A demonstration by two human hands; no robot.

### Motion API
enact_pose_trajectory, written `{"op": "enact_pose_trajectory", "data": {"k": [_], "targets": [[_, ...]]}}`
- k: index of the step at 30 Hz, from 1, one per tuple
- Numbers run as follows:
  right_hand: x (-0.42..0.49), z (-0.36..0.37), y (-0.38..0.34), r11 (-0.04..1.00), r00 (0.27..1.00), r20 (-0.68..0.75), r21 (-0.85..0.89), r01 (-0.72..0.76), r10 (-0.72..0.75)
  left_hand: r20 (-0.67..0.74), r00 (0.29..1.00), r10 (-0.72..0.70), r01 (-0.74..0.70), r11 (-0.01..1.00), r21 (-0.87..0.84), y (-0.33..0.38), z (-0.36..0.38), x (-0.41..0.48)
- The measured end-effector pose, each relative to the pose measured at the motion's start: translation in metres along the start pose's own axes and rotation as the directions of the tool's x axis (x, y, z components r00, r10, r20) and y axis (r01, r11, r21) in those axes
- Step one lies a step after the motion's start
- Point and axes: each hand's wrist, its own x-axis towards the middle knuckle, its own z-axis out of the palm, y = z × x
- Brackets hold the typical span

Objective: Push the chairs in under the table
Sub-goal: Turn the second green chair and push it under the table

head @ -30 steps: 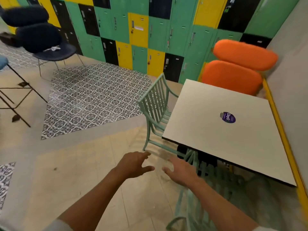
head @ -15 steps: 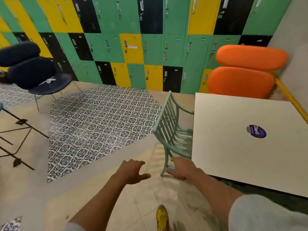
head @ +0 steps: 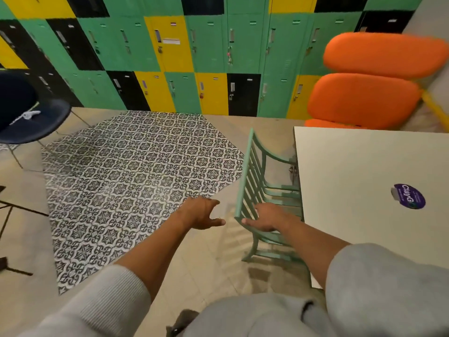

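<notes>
Our left hand [head: 202, 212] hangs in the air, palm down, fingers spread loosely and thumb out to the right. It holds nothing and touches nothing; it sits just left of the chair [head: 264, 190], apart from it, over the edge of the patterned floor [head: 136, 181]. Our right hand [head: 263, 217] lies at the near end of the chair's backrest, fingers reaching forward over the slats and thumb pointing left under the top rail's corner. It is partly open and looks to be touching the back, but we cannot tell whether the fingers close around a slat or only rest against it.

The chair is pale green metal with a slatted back and curved armrests. It stands along the left side of the table [head: 364, 171], its back facing out towards the open floor. The seat slats run in under the tabletop's left edge, and the armrest ends meet that edge. Its near leg stands on the beige floor, clear of the tabletop.

The table is white and square, with a round purple sticker [head: 409, 196] on it. An orange chair [head: 364, 98] sits at its far side, against the lockers [head: 206, 57]. A dark chair [head: 26, 117] stands well away on the left.
</notes>
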Motion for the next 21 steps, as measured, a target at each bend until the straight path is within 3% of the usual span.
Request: {"op": "enact_pose_trajectory", "data": {"k": [9, 14, 21], "targets": [[0.095, -0.023, -0.031, 0.931, 0.966, -0.009, 0.269, -0.246, 0.258, 0.012, 0.938, 0.347, -0.34, 0.913, 0.226, -0.099, -0.071, 0.159], [0.117, -0.02, -0.05, 0.792, 0.896, 0.022, 0.458, -0.404, 0.444, 0.064, 0.826, 0.56, -0.545, 0.763, 0.347, -0.12, -0.111, 0.242], [0.15, -0.019, -0.042, 0.641, 0.827, 0.19, 0.549, -0.536, 0.529, 0.185, 0.644, 0.742, -0.725, 0.517, 0.454, -0.079, -0.131, 0.337]]}}
